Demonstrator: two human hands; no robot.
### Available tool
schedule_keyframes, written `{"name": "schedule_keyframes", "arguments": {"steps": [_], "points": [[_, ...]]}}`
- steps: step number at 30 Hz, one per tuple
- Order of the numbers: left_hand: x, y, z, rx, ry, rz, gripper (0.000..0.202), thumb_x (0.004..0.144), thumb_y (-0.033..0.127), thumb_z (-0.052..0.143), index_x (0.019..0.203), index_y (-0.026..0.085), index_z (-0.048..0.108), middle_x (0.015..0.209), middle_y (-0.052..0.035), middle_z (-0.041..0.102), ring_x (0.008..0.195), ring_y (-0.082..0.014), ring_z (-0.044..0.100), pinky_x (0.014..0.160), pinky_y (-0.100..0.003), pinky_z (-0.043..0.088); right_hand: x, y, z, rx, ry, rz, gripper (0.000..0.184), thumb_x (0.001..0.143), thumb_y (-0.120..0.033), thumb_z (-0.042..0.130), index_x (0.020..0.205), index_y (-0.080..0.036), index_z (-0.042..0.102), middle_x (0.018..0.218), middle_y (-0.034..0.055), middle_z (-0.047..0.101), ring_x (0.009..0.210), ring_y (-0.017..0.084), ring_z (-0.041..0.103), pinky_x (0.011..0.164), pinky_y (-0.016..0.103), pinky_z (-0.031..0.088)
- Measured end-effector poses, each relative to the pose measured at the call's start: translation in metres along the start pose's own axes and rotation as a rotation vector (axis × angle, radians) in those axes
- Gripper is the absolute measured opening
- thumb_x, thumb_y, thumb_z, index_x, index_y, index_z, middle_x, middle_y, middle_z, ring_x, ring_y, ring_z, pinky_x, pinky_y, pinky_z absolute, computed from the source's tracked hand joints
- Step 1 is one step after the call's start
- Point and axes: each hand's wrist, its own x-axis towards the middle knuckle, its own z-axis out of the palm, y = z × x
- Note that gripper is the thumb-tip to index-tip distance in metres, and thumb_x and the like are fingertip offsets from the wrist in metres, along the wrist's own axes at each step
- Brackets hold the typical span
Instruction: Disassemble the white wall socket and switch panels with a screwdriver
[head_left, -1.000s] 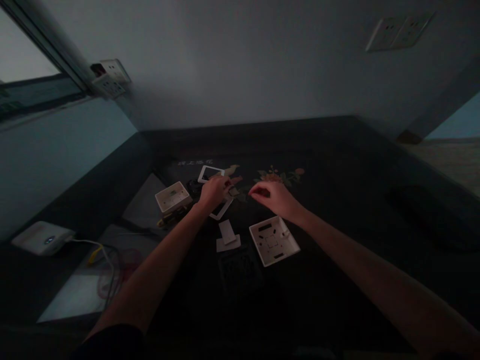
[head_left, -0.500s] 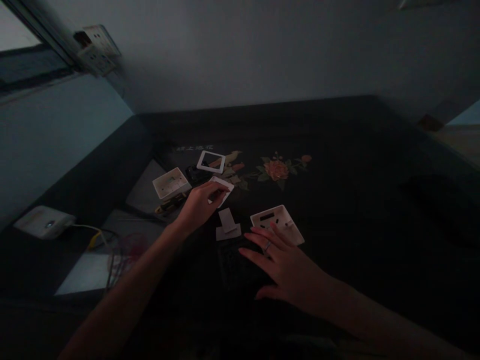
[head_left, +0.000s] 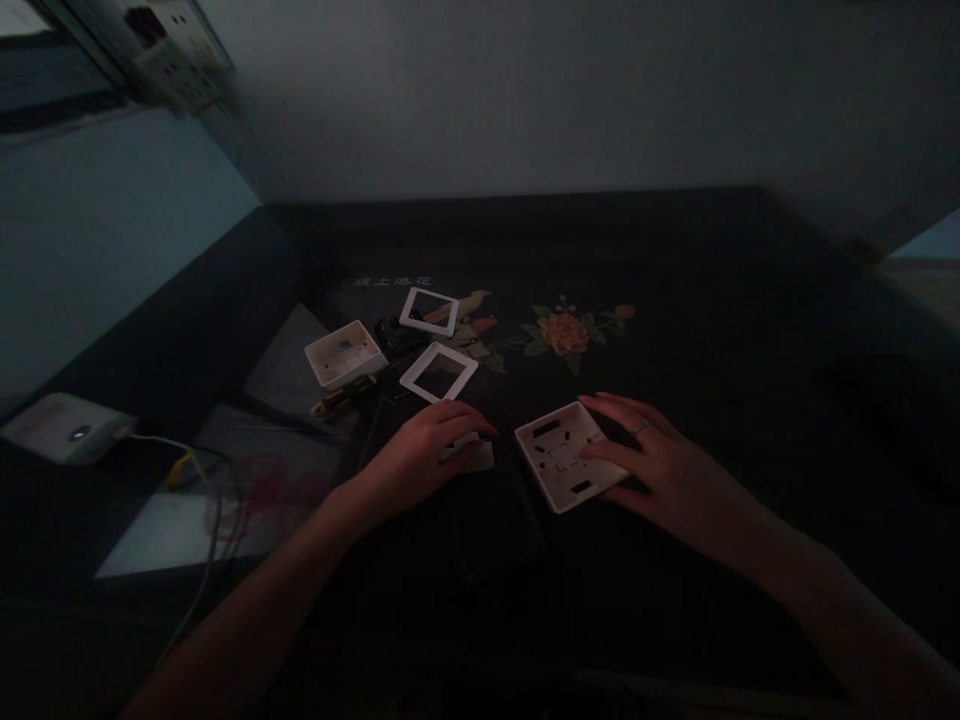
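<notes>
The room is dim. My left hand (head_left: 420, 462) lies curled over small white plastic pieces (head_left: 474, 455) on the dark table, fingertips on them. My right hand (head_left: 660, 470) rests with fingers stretched around the right side of a white square switch back box (head_left: 564, 455), lying open side up. A white square frame (head_left: 439, 372) lies just beyond my left hand. A second white frame (head_left: 428, 310) lies farther back.
Another white switch box (head_left: 343, 352) and a dark part (head_left: 391, 333) lie at the left, with a yellow-handled tool (head_left: 339, 398) beside them. A white router (head_left: 64, 428) with cables (head_left: 202, 490) sits far left. Wall sockets (head_left: 169, 50) are top left. The table bears a flower print (head_left: 562, 332).
My left hand let go of the white frame, now flat on the table, and came back onto the small white pieces. My right hand moved right onto the back box.
</notes>
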Motion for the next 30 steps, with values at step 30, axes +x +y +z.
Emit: {"name": "schedule_keyframes", "arguments": {"steps": [30], "points": [[-0.123,-0.032,-0.037,0.084,0.377,-0.483,0.064,0.083,0.039,0.066,0.141,0.028,0.041,0.141,-0.0119,0.046,0.134,-0.0359,0.046,0.111,-0.059,0.041,0.139,-0.083,0.016,0.407,0.043,-0.171,0.027,0.093,-0.022,0.064,0.12,-0.019,0.067,0.128,0.0108,0.067,0.12,0.022,0.062,0.099,0.037,0.051]]}}
